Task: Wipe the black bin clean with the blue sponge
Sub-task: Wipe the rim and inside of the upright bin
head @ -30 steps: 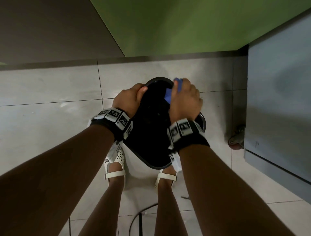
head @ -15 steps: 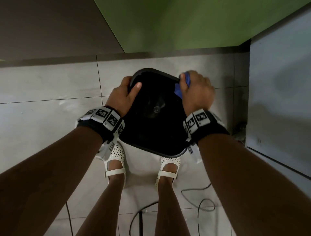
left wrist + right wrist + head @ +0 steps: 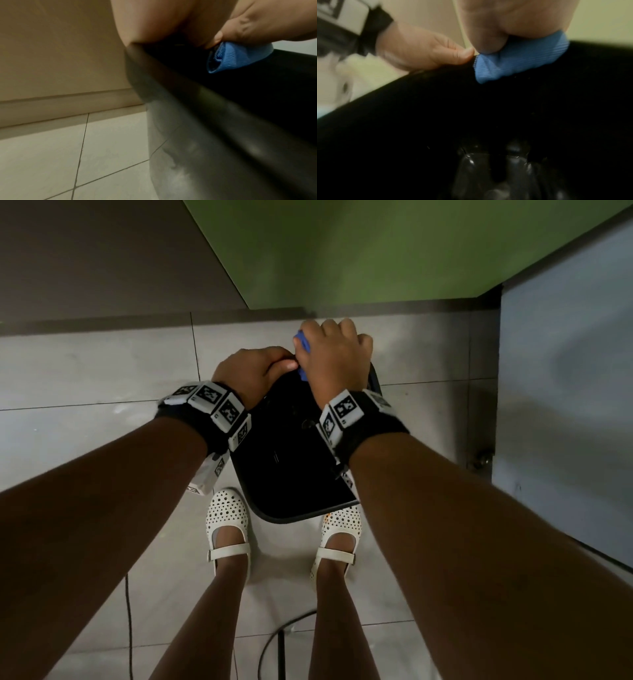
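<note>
The black bin stands on the tiled floor between my feet, its mouth facing up. My left hand grips the bin's far rim, fingers outside and thumb inside. Right beside it my right hand holds the blue sponge folded over the same rim. The sponge hangs down onto the bin's inner wall under my thumb, and the sponge also shows from the left wrist. The two thumbs nearly touch. The bin's glossy bottom shows deep inside.
A green wall and dark skirting run just behind the bin. A grey cabinet on a castor stands close on the right. Black cables trail on the floor behind my white shoes.
The right hand has slid the sponge along the rim from the right side to the far edge, next to the left hand. The left hand shifted along the far rim too.
</note>
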### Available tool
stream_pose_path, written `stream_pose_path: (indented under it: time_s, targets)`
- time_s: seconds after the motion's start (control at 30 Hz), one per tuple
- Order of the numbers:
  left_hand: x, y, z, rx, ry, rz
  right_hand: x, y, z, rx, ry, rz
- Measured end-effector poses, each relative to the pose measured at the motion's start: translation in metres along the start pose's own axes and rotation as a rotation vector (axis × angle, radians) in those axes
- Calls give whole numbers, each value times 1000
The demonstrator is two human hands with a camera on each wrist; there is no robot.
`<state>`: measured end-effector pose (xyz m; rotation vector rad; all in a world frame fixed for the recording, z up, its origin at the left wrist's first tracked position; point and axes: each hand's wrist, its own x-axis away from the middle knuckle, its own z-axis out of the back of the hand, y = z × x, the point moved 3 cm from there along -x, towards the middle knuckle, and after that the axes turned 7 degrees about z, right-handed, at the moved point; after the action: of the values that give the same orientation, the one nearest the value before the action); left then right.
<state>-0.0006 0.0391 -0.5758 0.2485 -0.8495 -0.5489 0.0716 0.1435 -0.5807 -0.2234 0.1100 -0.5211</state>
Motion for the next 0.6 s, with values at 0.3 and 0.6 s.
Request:
stream_pose_path:
  time_s: [0.3,0.6]
  targets:
    - [9,-4,-10,39,19,42,23,21,6,16,37,-571]
    - [18,-10,-21,209,108,110,18,9,-3,-29,-33,-410]
